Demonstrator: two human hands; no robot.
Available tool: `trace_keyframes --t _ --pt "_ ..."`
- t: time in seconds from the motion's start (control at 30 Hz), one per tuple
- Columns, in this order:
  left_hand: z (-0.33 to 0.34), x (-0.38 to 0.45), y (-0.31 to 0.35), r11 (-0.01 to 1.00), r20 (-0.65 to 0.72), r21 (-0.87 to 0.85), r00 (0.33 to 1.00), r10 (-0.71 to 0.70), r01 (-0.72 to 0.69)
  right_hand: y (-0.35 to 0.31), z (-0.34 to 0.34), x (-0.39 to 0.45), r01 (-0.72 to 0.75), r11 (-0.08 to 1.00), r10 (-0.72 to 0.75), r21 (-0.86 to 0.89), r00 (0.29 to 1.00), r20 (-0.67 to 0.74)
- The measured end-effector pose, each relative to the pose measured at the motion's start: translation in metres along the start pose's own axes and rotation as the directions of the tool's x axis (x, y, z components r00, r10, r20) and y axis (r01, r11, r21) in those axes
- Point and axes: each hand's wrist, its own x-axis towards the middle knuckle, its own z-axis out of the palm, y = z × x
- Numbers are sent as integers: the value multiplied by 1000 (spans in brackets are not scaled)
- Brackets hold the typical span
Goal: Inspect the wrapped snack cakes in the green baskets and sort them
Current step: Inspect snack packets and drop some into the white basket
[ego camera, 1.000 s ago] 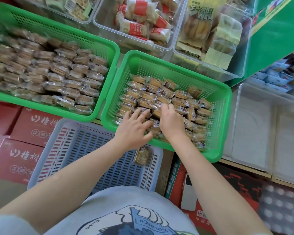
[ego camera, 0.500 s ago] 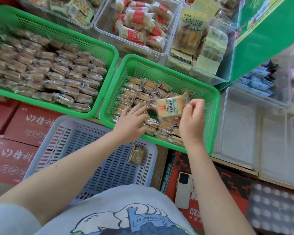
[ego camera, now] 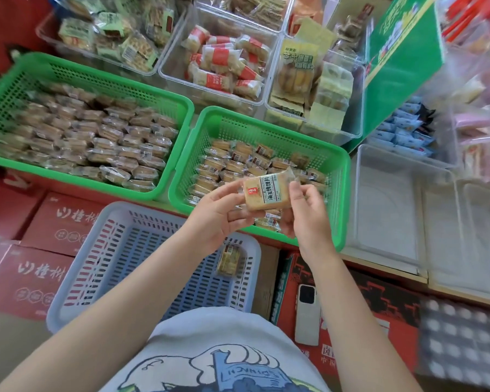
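A person holds one wrapped cake (ego camera: pixel 267 191) in both hands above the near edge of the right green basket (ego camera: pixel 340 176), its printed label turned up toward the camera. The left hand (ego camera: pixel 219 215) cups the pack from below, thumb on its left edge and fingers curled under it; the right hand (ego camera: pixel 304 206) pinches the pack's right edge between thumb and fingertips, so each grip is closed on the same cake. The basket beneath is partly filled with more cakes (ego camera: pixel 229 162) in clear wrappers, lying loosely in rows. Just beside it, the left green basket (ego camera: pixel 9 91) is packed nearly full with similar cakes (ego camera: pixel 96 137), blurred here so their labels cannot be read. Nearer the person, a blue-grey basket (ego camera: pixel 77 267) holds a single wrapped snack (ego camera: pixel 229 261) close to its right wall. Both green baskets rest on red cartons (ego camera: pixel 54 222) printed with white characters. Behind them stand clear bins (ego camera: pixel 218 66) of other packaged snacks, and an empty-looking clear bin (ego camera: pixel 393 210) sits to the right. A white phone (ego camera: pixel 307 314) lies face down on a red box below the right forearm, beside what may be a tray of eggs (ego camera: pixel 464 335)
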Motion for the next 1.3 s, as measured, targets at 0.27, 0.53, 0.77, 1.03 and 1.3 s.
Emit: trace_keyframes --t 0.27,0.53,0.77,1.03,1.3 --pt "12 -22 -13 974 -96 -161 979 -178 161 6 -13 -23 159 965 -162 -207 987 3" --pt "9 -36 -17 970 -135 243 991 19 15 24 -18 -28 337 863 -420 -377 892 -165" --pt "14 -44 -20 870 -98 477 976 193 -124 18 -17 -36 83 983 -50 161 979 -199" --pt "8 -41 -17 982 -142 155 986 -88 110 8 -24 -45 -74 899 5 432 987 159" --pt "8 -42 -3 992 20 105 998 62 -64 14 -24 -48 -84 965 33 247 978 204"
